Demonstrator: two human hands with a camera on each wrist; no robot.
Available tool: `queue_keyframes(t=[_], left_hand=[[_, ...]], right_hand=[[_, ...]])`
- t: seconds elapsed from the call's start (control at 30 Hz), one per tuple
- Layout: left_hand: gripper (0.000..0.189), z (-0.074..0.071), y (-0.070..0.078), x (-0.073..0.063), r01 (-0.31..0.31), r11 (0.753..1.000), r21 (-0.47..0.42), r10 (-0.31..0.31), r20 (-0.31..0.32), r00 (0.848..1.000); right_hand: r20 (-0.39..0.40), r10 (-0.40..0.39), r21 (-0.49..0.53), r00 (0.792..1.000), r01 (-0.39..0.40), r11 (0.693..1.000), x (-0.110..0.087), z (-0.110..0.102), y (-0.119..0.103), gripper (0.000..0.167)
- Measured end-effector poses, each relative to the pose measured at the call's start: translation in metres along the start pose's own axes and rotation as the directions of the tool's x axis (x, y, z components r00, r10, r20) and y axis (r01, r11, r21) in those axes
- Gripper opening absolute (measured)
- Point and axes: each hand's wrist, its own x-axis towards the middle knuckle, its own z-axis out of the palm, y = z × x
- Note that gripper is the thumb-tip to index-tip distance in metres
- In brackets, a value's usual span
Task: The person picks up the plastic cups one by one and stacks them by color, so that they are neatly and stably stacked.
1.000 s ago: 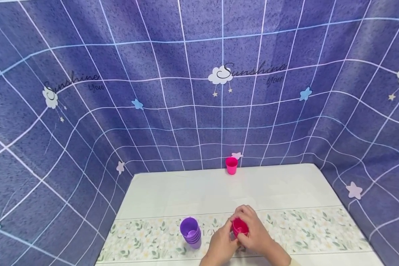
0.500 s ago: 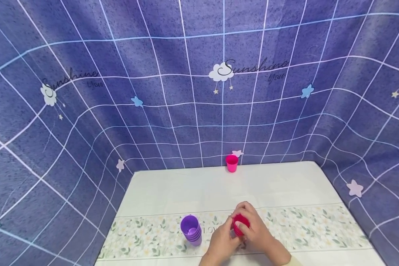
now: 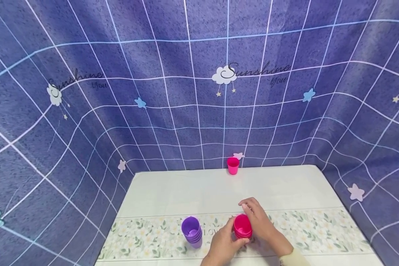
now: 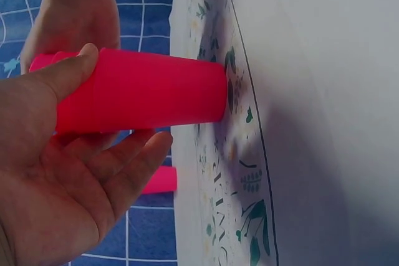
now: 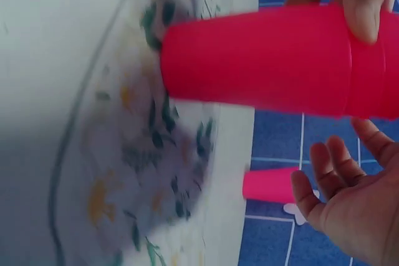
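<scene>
A nested stack of bright pink plastic cups (image 3: pixel 243 234) stands upright on the floral band of the table. My left hand (image 3: pixel 223 242) grips the stack near its rims, thumb on the near side and fingers round the back; the left wrist view shows that thumb lying across the upper rims. To the right of the stack is my right hand (image 3: pixel 260 221), fingers loosely bent. In the right wrist view there is a gap between its fingers (image 5: pixel 340 163) and the cups. Left of both hands stands a stack of purple cups (image 3: pixel 191 232).
One more pink cup (image 3: pixel 233 166) stands alone at the far edge of the table (image 3: pixel 173 192). A blue gridded curtain (image 3: pixel 186 92) with clouds and stars surrounds the table at the back and both sides.
My right hand has let go of the pink stack and drawn off to the right, its fingers uncurling. The left hand keeps its hold. The purple stack and far pink cup stay put.
</scene>
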Motion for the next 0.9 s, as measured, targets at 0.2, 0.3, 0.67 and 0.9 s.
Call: queue_keyframes(t=[0.2,0.3,0.67,0.9], left_hand=[[0.074,0.000,-0.001,0.000,0.023,1.000,-0.002,-0.023,0.003,1.000],[0.075,0.001,-0.001,0.000,0.031,0.999,-0.006,-0.031,0.006,0.999],[0.077,0.004,-0.002,0.001,0.040,0.999,0.031,-0.039,-0.019,0.999],[0.079,0.006,-0.002,0.002,0.056,0.997,0.044,-0.055,-0.025,0.998]], right_hand=[[-0.004,0.007,-0.134,1.000,-0.007,0.991,0.019,-0.002,0.003,0.022],[0.010,0.007,-0.165,1.000,-0.005,0.986,0.027,0.000,0.003,0.019],[0.015,-0.058,-0.289,0.998,0.060,0.955,0.061,0.015,0.027,0.035],[0.101,-0.035,-0.437,0.994,0.076,0.896,0.093,0.021,0.043,0.068]])
